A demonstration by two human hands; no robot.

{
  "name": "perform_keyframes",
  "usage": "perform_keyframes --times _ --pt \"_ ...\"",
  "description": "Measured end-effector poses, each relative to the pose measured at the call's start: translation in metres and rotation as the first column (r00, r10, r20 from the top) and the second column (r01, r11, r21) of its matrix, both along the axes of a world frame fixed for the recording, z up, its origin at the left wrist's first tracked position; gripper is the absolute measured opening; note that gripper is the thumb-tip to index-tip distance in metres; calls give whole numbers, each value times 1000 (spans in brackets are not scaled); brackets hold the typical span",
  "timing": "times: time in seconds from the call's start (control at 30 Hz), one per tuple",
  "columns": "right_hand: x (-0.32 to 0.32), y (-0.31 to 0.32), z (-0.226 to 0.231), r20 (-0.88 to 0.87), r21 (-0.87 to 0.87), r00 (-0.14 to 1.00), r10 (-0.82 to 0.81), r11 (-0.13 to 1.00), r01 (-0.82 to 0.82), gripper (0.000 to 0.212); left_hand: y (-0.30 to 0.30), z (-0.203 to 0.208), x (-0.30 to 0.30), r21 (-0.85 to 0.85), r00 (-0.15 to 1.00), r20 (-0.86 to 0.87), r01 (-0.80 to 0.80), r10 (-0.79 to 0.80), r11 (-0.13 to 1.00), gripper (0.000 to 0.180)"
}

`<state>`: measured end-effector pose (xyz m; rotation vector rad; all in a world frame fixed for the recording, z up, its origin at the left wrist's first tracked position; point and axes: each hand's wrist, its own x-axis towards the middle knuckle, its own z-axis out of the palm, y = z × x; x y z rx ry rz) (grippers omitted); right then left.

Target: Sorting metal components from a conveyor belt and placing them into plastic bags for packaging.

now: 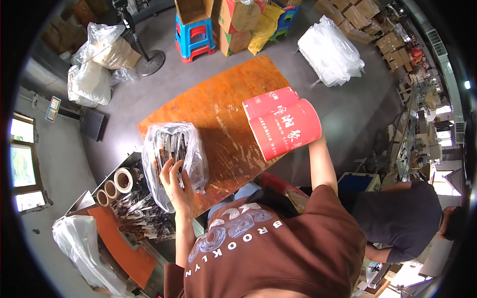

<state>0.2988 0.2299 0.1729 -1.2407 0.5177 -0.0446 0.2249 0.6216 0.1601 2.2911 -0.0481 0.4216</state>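
Observation:
My left hand (175, 186) is over the near side of a clear plastic bag (198, 166), its fingers spread and slightly bent. Dark and pale thin strips (171, 141) stand packed inside the bag, which sits open on the table's left part. Over on the right, my right hand (316, 144) grips a curved red printed sheet (288, 130) by its right end. Most of that hand's fingers are hidden behind the sheet. Another red printed piece (263, 103) shows just beyond it, overlapped by the first. I cannot tell how many sheets are stacked there.
The worn orange-brown table (226, 129) spans the middle. Cardboard-coloured rolls (123, 180) and a heap of loose strips (144, 213) lie at the left. Plastic stools (191, 37) and cartons (241, 20) stand beyond; a white wrapped stack (330, 52) is far right. Another person (397, 213) works at right.

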Motion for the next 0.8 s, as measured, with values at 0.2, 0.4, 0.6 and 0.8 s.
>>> perform_keyframes --times 0.2,0.4,0.6,0.8 --pt "-1 1 8 236 -315 858 456 871 -377 27 -4 -1 2 3 1000 -3 29 -29 1000 27" --pt "2 7 17 121 -392 887 445 843 -369 24 -12 3 5 -42 998 -45 42 -44 998 27" --pt "1 -18 -18 -10 -321 911 412 862 -393 32 -19 6 5 0 998 -28 56 -56 998 26" --pt "-1 -8 16 -48 -569 696 716 553 -608 49 -26 7 2 -39 995 -57 74 -76 997 26"
